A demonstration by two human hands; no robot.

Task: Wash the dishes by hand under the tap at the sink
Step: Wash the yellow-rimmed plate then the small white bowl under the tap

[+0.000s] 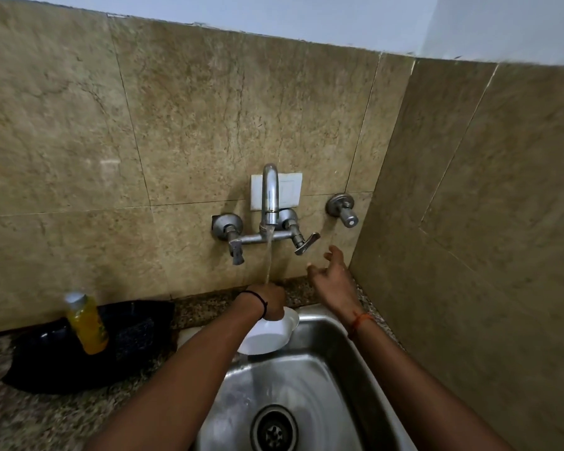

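Observation:
My left hand [272, 301] grips the rim of a white bowl [267, 336] and holds it tilted over the back of the steel sink [323, 369]. Water runs from the wall tap [270, 196] straight down onto that hand. My right hand [334, 278] hovers with fingers spread and empty, just below and right of the tap's right lever handle [306, 244], not touching it.
A bottle of yellow liquid [86, 323] stands on a black cloth or bag [88, 346] on the granite counter to the left. A separate valve knob [344, 209] sticks out of the wall at right. The tiled side wall closes off the sink's right side. The drain [274, 429] is open.

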